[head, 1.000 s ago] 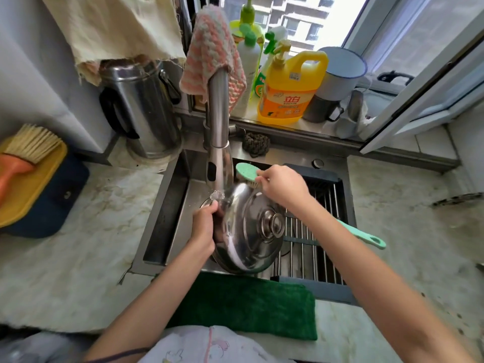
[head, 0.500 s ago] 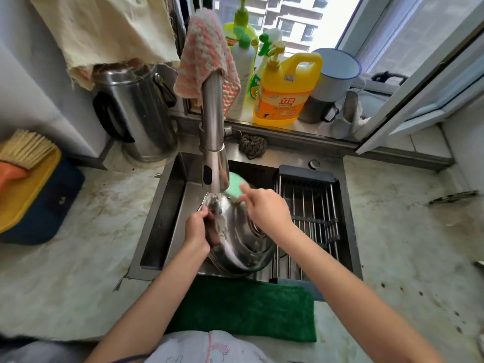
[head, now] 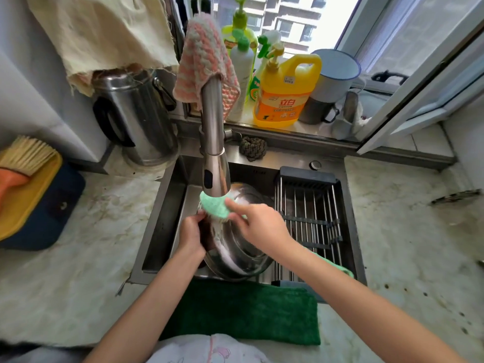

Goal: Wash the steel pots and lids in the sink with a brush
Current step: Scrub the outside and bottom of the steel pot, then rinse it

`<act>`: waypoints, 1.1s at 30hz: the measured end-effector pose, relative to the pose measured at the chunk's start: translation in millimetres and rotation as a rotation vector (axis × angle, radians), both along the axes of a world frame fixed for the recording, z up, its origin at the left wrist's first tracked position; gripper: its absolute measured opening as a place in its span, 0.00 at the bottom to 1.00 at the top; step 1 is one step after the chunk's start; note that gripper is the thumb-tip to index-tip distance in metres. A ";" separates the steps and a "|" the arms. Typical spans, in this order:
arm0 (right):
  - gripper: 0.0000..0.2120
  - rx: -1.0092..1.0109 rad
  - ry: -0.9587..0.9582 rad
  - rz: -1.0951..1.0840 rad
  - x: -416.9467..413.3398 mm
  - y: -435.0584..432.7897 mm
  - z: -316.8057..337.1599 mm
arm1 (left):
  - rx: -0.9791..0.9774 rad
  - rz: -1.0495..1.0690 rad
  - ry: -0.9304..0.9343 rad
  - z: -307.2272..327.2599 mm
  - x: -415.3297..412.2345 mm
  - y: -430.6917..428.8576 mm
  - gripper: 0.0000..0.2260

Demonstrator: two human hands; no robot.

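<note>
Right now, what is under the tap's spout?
The head of the green brush, held by the right hand, lies against the steel lid that the left hand holds. The tap hides any water stream; the right hand hides the lid's middle.

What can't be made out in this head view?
- Handle of the brush: mostly hidden beneath the right hand and forearm.
- Centre of the steel lid: covered by the right hand.
- Fingers of the left hand: partly behind the lid's rim.
- Bristles and water flow: motion-blurred under the faucet.
</note>
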State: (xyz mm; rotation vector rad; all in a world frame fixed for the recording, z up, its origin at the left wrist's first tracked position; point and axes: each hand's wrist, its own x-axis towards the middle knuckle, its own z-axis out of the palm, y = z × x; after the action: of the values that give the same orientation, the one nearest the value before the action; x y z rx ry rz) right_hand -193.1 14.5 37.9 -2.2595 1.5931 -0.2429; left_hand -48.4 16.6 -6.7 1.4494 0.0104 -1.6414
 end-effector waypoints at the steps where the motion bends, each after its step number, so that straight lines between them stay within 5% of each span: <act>1: 0.19 0.014 -0.012 -0.090 -6.8 -10.0 -6.8 | 0.008 -0.003 -0.001 -0.4 0.2 -0.6 0.12; 7: 0.34 0.373 -0.366 -0.727 -82.5 -47.2 -41.2 | 0.024 -0.024 0.066 -6.4 8.5 5.7 0.12; 10: 0.16 0.553 -0.596 -0.910 -110.1 -35.7 -52.0 | 0.008 -0.016 0.156 -6.2 15.9 2.7 0.15; 15: 0.17 0.853 -0.818 -0.853 -129.7 -8.1 -65.0 | -0.011 -0.100 0.155 -7.0 8.5 -3.3 0.15; 20: 0.18 0.838 -1.596 -1.028 -124.2 9.3 -67.8 | -0.080 -0.176 0.107 -6.6 -0.2 -15.3 0.15; 27: 0.28 0.845 -1.627 -1.004 -113.2 6.4 -61.5 | -0.128 -0.167 -0.035 -27.3 -6.9 -27.6 0.21; 31: 0.21 0.712 -1.709 -1.146 -102.1 0.0 -56.7 | -0.217 -0.164 -0.117 -25.4 -15.5 -30.4 0.11; 33: 0.18 0.625 -1.748 -1.229 -95.0 -0.6 -54.3 | -0.302 -0.221 -0.300 -8.1 -29.5 -18.1 0.08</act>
State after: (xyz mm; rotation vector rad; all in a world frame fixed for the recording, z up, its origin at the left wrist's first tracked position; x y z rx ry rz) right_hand -288.1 13.9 -16.4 0.0739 1.2317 -1.2560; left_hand -77.9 -1.4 -14.8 1.4823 -0.5612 -1.5020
